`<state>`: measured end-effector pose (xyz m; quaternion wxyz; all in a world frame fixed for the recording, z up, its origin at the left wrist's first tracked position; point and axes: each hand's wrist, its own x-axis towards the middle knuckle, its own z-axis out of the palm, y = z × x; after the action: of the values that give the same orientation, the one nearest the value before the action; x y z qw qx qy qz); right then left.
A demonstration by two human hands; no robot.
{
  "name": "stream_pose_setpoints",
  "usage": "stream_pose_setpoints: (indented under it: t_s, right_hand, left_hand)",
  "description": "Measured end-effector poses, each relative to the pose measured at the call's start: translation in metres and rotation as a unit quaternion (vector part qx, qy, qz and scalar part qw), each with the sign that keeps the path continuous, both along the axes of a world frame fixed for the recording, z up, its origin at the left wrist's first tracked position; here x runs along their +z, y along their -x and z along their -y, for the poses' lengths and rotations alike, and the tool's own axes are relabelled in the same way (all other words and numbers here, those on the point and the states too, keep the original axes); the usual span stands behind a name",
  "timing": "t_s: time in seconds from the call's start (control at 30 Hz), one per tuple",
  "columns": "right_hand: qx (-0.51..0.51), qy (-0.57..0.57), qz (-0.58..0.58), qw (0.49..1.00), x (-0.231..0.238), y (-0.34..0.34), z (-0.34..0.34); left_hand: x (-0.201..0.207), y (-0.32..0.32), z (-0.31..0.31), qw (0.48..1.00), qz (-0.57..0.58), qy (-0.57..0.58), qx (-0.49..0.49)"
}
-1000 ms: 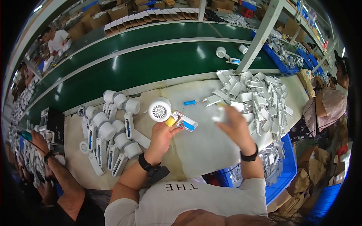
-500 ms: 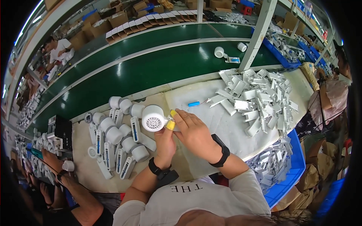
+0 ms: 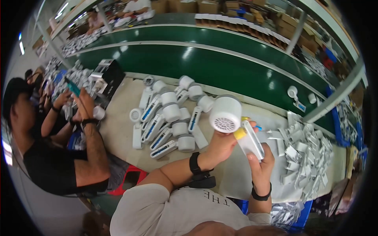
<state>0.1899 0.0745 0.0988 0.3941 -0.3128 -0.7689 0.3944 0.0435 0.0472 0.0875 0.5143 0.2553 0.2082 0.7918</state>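
Both my hands hold a white handheld appliance with a round, grilled head and a flat handle. My left hand is closed around the neck below the head. Yellow coverings show at its thumb and a fingertip. My right hand grips the lower end of the handle, thumb on the near face. Behind the handle, a small blue cylinder with a thin wire lies on the table, partly hidden. To the left lie several similar white appliances, some with open handles showing blue inside.
A heap of white plastic shells covers the table's right side, above a blue bin of more parts. Beyond runs a green conveyor. A metal post rises at right. On the left, a co-worker holds a teal tool.
The view has swung left, bringing the co-worker further in. My right hand has shifted from the neck to the handle's lower end, and the appliance's handle now shows.
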Motion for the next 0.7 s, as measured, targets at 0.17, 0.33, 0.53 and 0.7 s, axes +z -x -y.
stream_pose_setpoints:
  t_s: [0.17, 0.33, 0.53, 0.7]
  right_hand:
    - [-0.005, -0.169, 0.009, 0.985, -0.013, 0.001, -0.006]
    - [0.134, -0.046, 0.035, 0.989, -0.037, 0.029, -0.026]
    - [0.076, -0.186, 0.248, 0.948, -0.025, -0.008, -0.131]
    - [-0.184, -0.165, 0.361, 0.899, -0.038, -0.045, -0.277]
  left_hand:
    - [0.002, 0.013, 0.011, 0.996, -0.019, -0.071, -0.059]
    - [-0.005, 0.054, 0.013, 0.963, -0.269, 0.012, 0.027]
    - [0.029, 0.241, 0.052, 0.639, -0.624, 0.216, 0.395]
    - [-0.050, 0.413, 0.124, 0.366, -0.703, 0.524, 0.312]
